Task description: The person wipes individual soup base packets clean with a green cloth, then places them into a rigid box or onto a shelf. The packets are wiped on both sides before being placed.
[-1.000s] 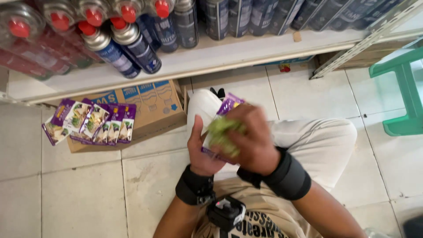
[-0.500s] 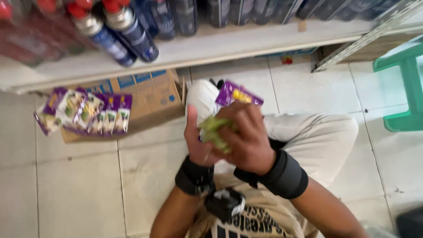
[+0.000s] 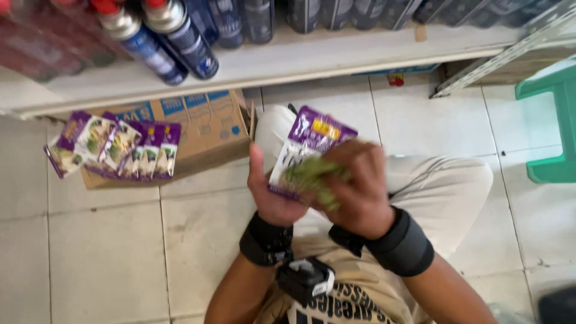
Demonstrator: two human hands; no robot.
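Observation:
My left hand holds a purple and white sachet packet from behind, thumb up at its left edge. In front of the packet's lower half, my right hand closes its fingers over a blurred green part of it. Both wrists wear black bands. I sit on a tiled floor with my light trousers under the hands. A strip of several similar purple sachets lies over a cardboard box to the left.
A white shelf runs across the top, carrying spray cans with red caps and dark cans. A green plastic stool stands at the right. A slanted metal bracket hangs under the shelf's right end.
Both hands have risen slightly with the packet, and more of its purple top now shows above my right hand. The view has shifted, so the shelf sits higher in frame.

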